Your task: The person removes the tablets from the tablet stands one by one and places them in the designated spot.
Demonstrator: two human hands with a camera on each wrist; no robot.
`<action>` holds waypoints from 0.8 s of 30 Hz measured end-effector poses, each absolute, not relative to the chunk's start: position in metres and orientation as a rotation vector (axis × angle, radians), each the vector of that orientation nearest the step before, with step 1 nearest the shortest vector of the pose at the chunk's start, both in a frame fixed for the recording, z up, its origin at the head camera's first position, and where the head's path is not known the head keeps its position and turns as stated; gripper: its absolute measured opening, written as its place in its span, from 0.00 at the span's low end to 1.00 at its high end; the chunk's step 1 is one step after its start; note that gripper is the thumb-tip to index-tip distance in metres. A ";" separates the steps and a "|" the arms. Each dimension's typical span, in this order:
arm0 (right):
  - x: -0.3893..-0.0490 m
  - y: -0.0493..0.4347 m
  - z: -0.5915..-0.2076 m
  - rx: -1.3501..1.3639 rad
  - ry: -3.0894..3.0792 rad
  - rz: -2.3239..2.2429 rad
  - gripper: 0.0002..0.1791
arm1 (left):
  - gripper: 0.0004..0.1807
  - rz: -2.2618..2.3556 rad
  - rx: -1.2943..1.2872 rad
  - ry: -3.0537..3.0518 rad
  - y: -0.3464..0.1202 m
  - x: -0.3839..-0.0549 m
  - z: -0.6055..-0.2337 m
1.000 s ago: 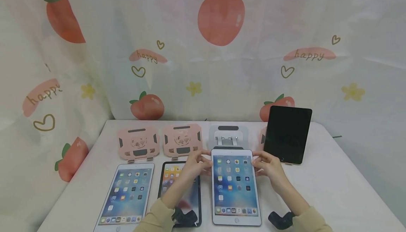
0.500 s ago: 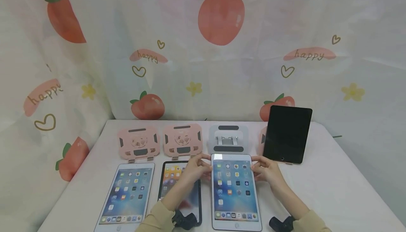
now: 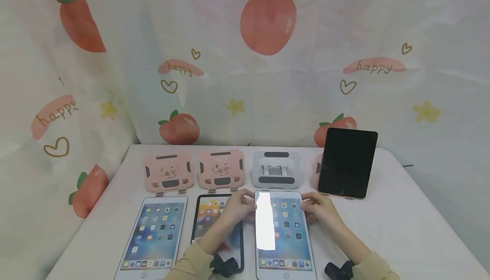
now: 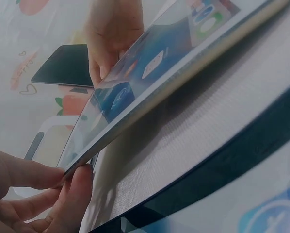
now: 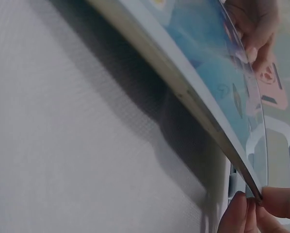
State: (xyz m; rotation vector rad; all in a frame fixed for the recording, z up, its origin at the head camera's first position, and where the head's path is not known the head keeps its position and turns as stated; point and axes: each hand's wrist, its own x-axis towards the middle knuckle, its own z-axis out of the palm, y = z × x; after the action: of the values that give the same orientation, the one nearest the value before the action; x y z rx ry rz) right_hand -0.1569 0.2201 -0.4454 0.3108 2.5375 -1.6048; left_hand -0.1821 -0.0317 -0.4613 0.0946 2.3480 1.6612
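Observation:
In the head view a white tablet [image 3: 291, 241] with a lit icon screen lies between my hands, a bright glare on its left half. My left hand [image 3: 235, 207] pinches its upper left edge between thumb and fingers, as the left wrist view shows at the fingers [image 4: 77, 182]. On the upper right edge my right hand [image 3: 323, 208] pinches likewise. Both wrist views show this tablet's held end raised, with shadow beneath. Just behind it stands a grey tablet stand [image 3: 276, 182] with dark pads.
Left of the held tablet lie a black-framed tablet [image 3: 200, 224], partly under my left forearm, and another white tablet [image 3: 153, 233]. Two pink stands [image 3: 168, 182] [image 3: 221, 181] stand behind them. A dark-screened tablet [image 3: 347, 163] leans on a pink stand at right. A printed curtain [image 3: 214, 29] hangs behind the table.
The tablet in my hands has come toward me and lower, away from the grey stand, whose lower pad now shows fully. Glare has spread over its screen. Both hands keep their pinch.

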 end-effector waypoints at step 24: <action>-0.157 0.216 -0.446 0.257 2.569 -1.395 0.22 | 0.18 1.451 0.236 2.525 -0.024 -0.184 -0.464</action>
State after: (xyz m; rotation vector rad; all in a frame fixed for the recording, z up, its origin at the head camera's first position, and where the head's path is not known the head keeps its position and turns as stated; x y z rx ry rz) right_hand -0.1569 0.2160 -0.4459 0.2568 2.5686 -1.3954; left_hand -0.1839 -0.0240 -0.4641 0.2359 2.5246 1.4514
